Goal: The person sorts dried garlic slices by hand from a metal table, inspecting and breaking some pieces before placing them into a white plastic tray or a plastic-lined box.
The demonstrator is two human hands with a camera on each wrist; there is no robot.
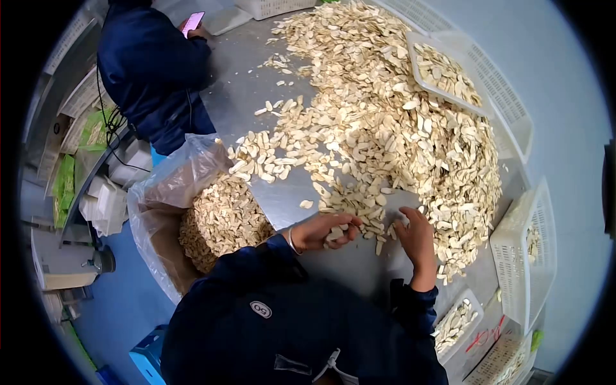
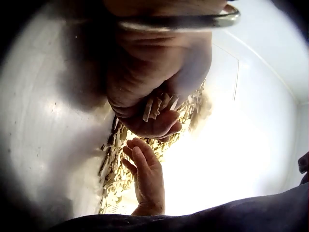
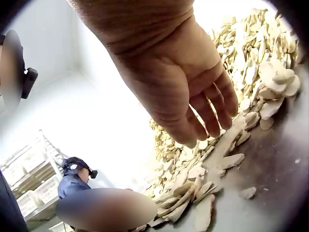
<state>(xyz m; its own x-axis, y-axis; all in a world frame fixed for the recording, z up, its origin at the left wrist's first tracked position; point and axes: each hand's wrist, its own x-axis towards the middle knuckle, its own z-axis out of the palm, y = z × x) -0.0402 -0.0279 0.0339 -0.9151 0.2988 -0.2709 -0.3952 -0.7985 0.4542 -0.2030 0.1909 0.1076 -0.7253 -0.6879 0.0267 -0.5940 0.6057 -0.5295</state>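
My left hand (image 1: 324, 232) curls around a few pale dried slices (image 2: 157, 107), which show between the fingers and palm in the left wrist view. It is above the metal table (image 1: 292, 199), at the near edge of a big heap of the same slices (image 1: 378, 122). To its right, my right hand (image 1: 418, 242) reaches over the heap's near edge. In the right wrist view its fingers (image 3: 212, 113) are loosely bent, fingertips close over the slices, and nothing shows in its palm.
At the left, a clear plastic bag (image 1: 151, 199) in a box holds small dried pieces (image 1: 224, 218). A slice-filled tray (image 1: 414, 64) sits on the heap's far right. White baskets (image 1: 510, 256) line the right edge. Another person (image 1: 151, 77) stands far left with a phone (image 1: 193, 24).
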